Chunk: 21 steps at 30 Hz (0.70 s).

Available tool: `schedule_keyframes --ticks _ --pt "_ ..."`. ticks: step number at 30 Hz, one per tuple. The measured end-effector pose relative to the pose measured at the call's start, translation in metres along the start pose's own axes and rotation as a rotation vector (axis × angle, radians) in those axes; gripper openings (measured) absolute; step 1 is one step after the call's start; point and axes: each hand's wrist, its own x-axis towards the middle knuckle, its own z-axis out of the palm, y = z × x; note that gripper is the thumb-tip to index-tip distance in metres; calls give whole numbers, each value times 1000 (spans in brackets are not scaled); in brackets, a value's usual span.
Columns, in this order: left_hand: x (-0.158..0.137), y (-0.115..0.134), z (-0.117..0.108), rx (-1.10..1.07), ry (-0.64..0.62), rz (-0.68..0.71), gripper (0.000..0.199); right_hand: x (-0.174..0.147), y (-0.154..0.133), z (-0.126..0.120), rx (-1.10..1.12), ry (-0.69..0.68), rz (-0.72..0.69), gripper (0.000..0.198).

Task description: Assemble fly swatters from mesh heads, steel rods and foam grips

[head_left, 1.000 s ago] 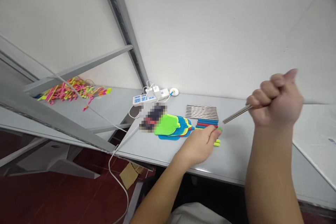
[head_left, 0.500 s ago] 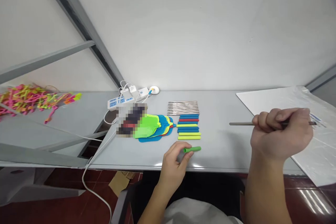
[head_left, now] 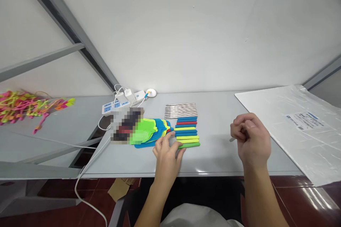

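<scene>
My left hand (head_left: 167, 150) has its thumb and index finger at the left end of a green tubular handle (head_left: 191, 145). That handle lies at the near end of a row of blue, red and yellow handles (head_left: 186, 132). My right hand (head_left: 252, 136) is a closed fist raised over the table's right part. From it pokes the short tip of a thin metal rod (head_left: 232, 139); the rest is hidden in the fist. Perforated fly swatter heads (head_left: 145, 131) in green, blue, yellow and red are stacked left of the row. Behind it lie several metal rods (head_left: 180, 110).
A power strip (head_left: 115, 107) with white plugs and cables stands at the back left. A plastic-wrapped white board (head_left: 287, 131) covers the table's right side. Tangled colourful pieces (head_left: 23, 106) lie far left. A pixelated patch hides something beside the swatter heads.
My left hand has brought the green handle up against the row of handles. My right fist has moved left and turned, so the rod, plainly seen before, is now mostly hidden.
</scene>
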Motion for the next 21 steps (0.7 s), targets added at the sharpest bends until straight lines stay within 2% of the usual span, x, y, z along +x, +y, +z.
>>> schedule_keyframes --ticks 4,7,9,11,14,18,21 --pt "1 -1 1 -10 -24 -26 11 -2 4 7 -82 26 19 9" --pt "1 -1 2 -11 -45 -39 15 0 3 13 -231 19 7 19" --pt "1 -2 2 -18 -57 -38 17 7 0 18 -378 -41 -12 25" --pt "2 -2 2 -30 -67 -31 19 22 -2 28 -531 -183 -50 25" --pt "4 -2 2 -50 -85 -19 20 58 7 55 -699 -476 -150 29" --pt "5 -2 4 -67 -89 2 24 111 48 108 -872 -852 -182 42" --pt "3 -4 6 -69 -84 6 29 138 85 145 -896 -975 -206 40"
